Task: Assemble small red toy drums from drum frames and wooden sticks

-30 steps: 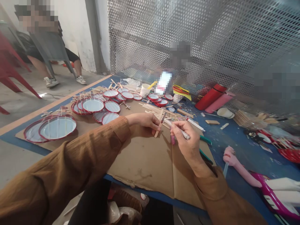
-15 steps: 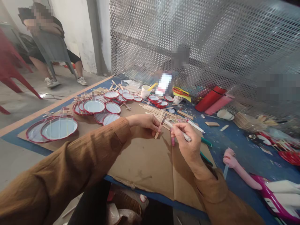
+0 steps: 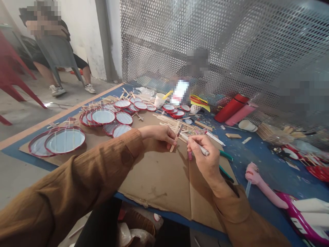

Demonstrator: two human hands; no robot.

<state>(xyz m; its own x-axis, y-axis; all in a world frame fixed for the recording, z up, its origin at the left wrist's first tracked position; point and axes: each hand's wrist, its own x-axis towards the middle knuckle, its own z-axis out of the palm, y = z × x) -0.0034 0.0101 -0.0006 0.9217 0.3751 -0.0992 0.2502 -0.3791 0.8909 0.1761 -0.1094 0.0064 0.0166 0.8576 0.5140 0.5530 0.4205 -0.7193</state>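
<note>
Wooden craft sticks (image 3: 173,144), crossed near their ends, are pinched between the thumb and fingers of the left hand (image 3: 167,138), held up over the cardboard sheet (image 3: 156,178). The right hand (image 3: 204,154) has its grip closed round a white marker (image 3: 203,149), one end angled toward those sticks (whether it touches them, I cannot tell). Loose flat sticks (image 3: 167,120) lie just beyond both hands on the blue tabletop (image 3: 259,151). Round red-rimmed discs (image 3: 102,116) sit in overlapping groups to the left, and a red bottle (image 3: 231,108) lies beside a pink one (image 3: 240,114) near the perforated metal screen (image 3: 159,41).
</note>
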